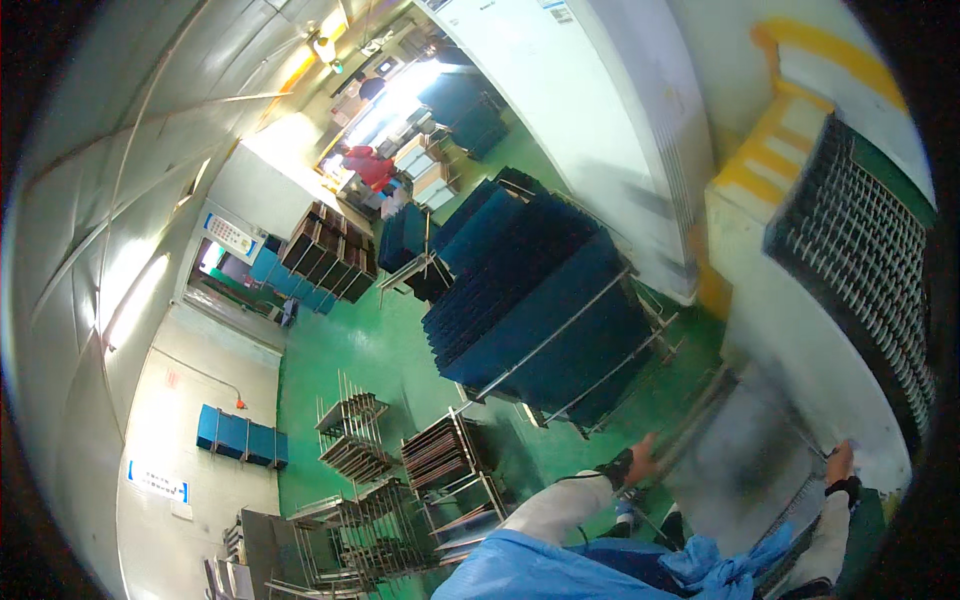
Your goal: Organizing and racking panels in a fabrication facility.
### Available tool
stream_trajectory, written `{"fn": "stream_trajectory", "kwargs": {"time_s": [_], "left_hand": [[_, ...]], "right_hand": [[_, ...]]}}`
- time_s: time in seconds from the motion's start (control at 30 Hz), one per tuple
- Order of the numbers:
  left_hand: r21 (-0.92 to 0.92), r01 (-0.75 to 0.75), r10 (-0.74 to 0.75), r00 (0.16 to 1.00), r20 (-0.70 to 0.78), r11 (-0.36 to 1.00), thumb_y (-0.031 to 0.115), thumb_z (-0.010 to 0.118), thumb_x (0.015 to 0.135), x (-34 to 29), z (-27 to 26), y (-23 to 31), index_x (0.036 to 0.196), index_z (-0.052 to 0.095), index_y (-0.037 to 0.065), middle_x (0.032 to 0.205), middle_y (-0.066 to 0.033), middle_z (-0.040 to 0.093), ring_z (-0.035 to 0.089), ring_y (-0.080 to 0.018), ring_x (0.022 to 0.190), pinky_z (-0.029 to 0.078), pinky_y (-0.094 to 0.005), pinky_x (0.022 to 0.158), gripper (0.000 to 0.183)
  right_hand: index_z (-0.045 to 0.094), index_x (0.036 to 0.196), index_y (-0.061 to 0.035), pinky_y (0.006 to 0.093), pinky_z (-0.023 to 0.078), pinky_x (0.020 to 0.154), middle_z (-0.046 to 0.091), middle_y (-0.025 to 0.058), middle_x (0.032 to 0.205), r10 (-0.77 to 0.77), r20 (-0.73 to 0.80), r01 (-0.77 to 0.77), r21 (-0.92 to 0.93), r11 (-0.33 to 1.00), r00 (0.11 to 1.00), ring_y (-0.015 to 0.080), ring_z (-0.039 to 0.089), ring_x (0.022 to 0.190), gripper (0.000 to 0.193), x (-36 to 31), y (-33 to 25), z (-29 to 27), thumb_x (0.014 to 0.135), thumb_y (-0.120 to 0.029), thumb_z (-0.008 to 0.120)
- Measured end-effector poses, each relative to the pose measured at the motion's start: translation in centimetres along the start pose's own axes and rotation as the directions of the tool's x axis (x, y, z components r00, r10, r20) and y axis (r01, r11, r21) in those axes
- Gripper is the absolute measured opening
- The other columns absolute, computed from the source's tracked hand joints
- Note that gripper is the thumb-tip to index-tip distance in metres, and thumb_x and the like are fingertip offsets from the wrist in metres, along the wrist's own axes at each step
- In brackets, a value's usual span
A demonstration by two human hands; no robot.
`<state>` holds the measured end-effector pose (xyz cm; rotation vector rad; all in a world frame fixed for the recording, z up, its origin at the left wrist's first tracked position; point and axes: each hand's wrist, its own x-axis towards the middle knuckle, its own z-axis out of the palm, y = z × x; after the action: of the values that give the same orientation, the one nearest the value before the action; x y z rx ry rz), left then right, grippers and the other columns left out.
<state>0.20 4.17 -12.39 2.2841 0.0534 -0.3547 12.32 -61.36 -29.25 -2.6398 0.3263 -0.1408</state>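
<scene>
A grey rectangular panel [745,450] lies in front of my body, smeared by motion, so its exact kind cannot be made out. My left hand [643,461] is at its left edge, fingers partly blurred and seemingly closed on the border. On the opposite side, my right hand [840,463] is closed at the panel's right edge, by a thin bar. Just beyond that hand stands a pale machine [800,330] with a curved black bed [855,265] of many small metal pieces in rows. A blue apron or garment [560,565] covers my front.
Dark blue panels [540,300] stand packed on a metal rack ahead. Metal racks [370,535] and a stack of brown boards [440,460] are at lower left. A tall white cabinet [590,110] stands behind. Farther off, a person in red [370,168] is near benches.
</scene>
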Motion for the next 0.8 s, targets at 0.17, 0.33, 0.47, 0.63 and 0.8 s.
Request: {"fn": "stream_trajectory", "kwargs": {"time_s": [0.17,0.33,0.47,0.63,0.8], "left_hand": [[0.080,0.123,-0.117,0.990,-0.080,0.989,0.028,0.071,0.076,-1.4,0.9,-2.7,0.144,0.025,0.008,0.126,-0.0281,0.049,0.051,-0.0432,0.113,0.044,-0.0485,0.092,0.085],[0.007,0.294,-0.290,0.937,0.195,0.956,0.015,0.070,0.076,0.2,1.3,0.0,0.153,0.012,0.013,0.152,-0.0245,0.024,0.030,-0.0417,0.137,0.035,-0.0465,0.106,0.096],[-0.035,0.335,-0.318,0.918,0.238,0.942,0.014,0.067,0.075,0.6,1.4,0.5,0.152,0.014,0.013,0.149,-0.0242,0.029,0.034,-0.0421,0.134,0.036,-0.0479,0.104,0.094],[-0.103,0.133,-0.146,0.981,-0.131,0.986,0.014,0.068,0.072,-0.1,3.9,-4.6,0.147,0.028,0.012,0.137,-0.0245,0.045,0.042,-0.0413,0.127,0.036,-0.0519,0.100,0.085],[-0.108,0.387,-0.391,0.920,-0.026,0.916,0.013,0.070,0.066,-1.5,2.6,-2.6,0.142,0.033,0.009,0.129,-0.0255,0.050,0.045,-0.0418,0.123,0.037,-0.0505,0.097,0.085]], "right_hand": [[0.055,0.092,-0.0002,0.0395,0.044,0.076,0.058,0.0166,0.091,0.079,0.171,-0.135,0.346,0.928,0.982,0.0315,0.056,0.086,0.012,1.1,-1.3,3.2,0.086,-0.008,0.050],[0.058,0.099,-0.0004,0.0378,0.046,0.079,0.061,0.0158,0.095,0.145,-0.151,-0.119,0.170,0.978,0.978,0.0296,0.059,0.090,0.018,2.0,4.9,4.9,0.091,-0.014,0.050],[0.055,0.108,0.0022,0.0401,0.046,0.080,0.057,0.0190,0.100,0.130,-0.029,-0.111,0.354,0.929,0.991,0.0306,0.056,0.093,0.023,2.5,7.6,5.8,0.088,-0.009,0.053],[0.058,0.091,-0.0030,0.0354,0.045,0.076,0.057,0.0117,0.087,0.063,-0.010,-0.062,0.049,0.997,0.998,0.0260,0.055,0.089,0.015,2.8,6.0,5.4,0.092,-0.016,0.051],[0.060,0.102,-0.0049,0.0363,0.046,0.077,0.057,0.0138,0.090,-0.266,0.056,0.264,-0.433,0.862,0.962,0.0268,0.055,0.090,0.022,-4.0,0.4,-0.7,0.095,-0.022,0.048]]}}
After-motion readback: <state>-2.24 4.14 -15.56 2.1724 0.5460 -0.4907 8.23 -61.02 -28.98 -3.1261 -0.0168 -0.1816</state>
